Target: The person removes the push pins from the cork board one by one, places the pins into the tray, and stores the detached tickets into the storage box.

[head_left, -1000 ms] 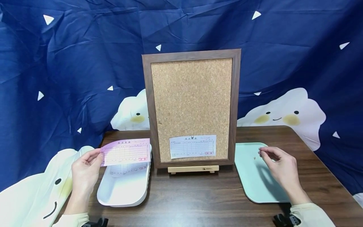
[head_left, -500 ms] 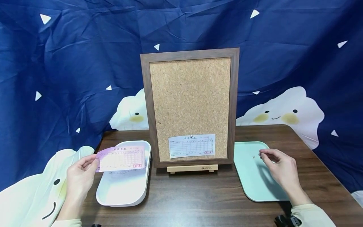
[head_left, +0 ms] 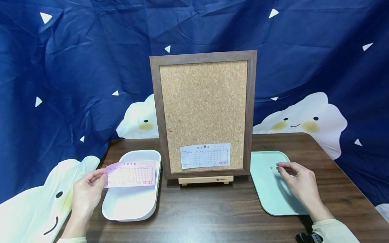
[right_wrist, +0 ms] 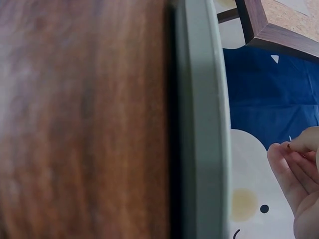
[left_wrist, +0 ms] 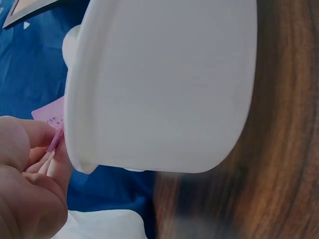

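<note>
My left hand [head_left: 88, 190] pinches the left end of a pink receipt slip [head_left: 130, 173] between thumb and fingers. The slip lies level over the white plastic basin [head_left: 129, 206], its printed face showing. In the left wrist view the basin hides most of the slip. Above the green tray [head_left: 270, 199], my right hand [head_left: 301, 184] pinches a tiny pushpin [right_wrist: 290, 139], its thin point just showing past the fingertips. A white receipt slip [head_left: 205, 157] hangs low on the framed corkboard [head_left: 203, 104], fixed by a pushpin [head_left: 205, 145] at its top.
A small wooden stand [head_left: 206, 180] props the corkboard upright on the dark wooden table [head_left: 200, 209]. One tiny thing [head_left: 271, 167] lies on the tray by my right fingertips. Behind everything hangs a blue cloth [head_left: 91, 50] with clouds.
My left hand has brought the pink slip down and slightly left over the basin, covering the print seen below it earlier. My right hand has barely moved. The camera view has shifted slightly.
</note>
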The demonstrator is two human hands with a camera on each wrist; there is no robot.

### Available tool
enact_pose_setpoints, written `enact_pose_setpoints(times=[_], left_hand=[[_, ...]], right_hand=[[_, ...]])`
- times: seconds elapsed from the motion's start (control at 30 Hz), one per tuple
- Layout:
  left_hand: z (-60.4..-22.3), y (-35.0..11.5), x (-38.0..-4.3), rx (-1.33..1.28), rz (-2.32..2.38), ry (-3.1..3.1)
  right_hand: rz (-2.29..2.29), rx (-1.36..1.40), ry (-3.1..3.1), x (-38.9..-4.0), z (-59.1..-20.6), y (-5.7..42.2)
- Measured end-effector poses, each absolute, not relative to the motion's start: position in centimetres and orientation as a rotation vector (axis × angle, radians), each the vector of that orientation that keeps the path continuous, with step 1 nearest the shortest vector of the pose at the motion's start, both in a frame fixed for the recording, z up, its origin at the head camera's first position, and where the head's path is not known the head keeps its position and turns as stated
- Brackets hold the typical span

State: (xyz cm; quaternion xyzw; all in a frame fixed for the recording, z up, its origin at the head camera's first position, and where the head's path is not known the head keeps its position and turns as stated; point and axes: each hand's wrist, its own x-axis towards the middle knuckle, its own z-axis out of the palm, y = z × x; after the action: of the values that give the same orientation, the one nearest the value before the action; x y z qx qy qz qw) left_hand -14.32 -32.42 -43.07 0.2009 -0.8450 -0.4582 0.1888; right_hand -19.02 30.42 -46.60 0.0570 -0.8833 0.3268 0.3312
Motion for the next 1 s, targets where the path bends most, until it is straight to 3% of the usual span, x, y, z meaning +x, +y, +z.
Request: enact_pose_setpoints(times=[1.0], left_hand=[[-43.54, -32.32, -14.75, 0.537, -1.181, -2.605]], right_hand=[[0.683, 0.130, -2.669, -19.15, -46.49, 31.08]])
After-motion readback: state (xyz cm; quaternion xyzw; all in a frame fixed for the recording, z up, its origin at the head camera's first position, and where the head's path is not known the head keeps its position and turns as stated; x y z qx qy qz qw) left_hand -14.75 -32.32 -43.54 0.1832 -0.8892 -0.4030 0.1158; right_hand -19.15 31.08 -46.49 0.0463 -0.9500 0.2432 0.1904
